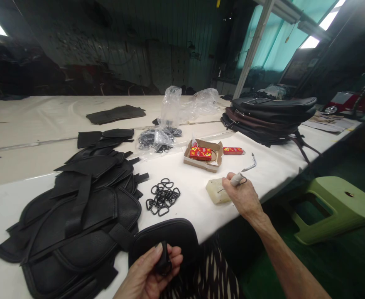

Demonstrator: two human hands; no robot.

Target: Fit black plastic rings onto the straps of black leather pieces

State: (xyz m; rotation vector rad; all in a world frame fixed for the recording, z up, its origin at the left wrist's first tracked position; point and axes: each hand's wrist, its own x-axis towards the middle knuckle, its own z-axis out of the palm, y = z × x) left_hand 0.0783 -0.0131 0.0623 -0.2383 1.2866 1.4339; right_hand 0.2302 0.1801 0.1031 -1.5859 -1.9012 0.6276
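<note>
My left hand (153, 270) pinches a folded black strap (162, 258), at the edge of a rounded black leather-like panel (166, 232). A ring may sit in the fold, but I cannot make it out. In my right hand (244, 197) is a tool with a white wrapped handle (236, 179). Its thin tip meets a pale, wax-like block (213, 192) on the table. Between the hands lies a small heap of black D-rings (163, 197).
Stacked black panels (82, 211) with straps cover the left side. Behind the block are a cardboard tray (202, 165), a red box (233, 150) and a bent metal tool (250, 164). Black bags (269, 118) are piled at back right. A green stool (334, 207) stands beside the table.
</note>
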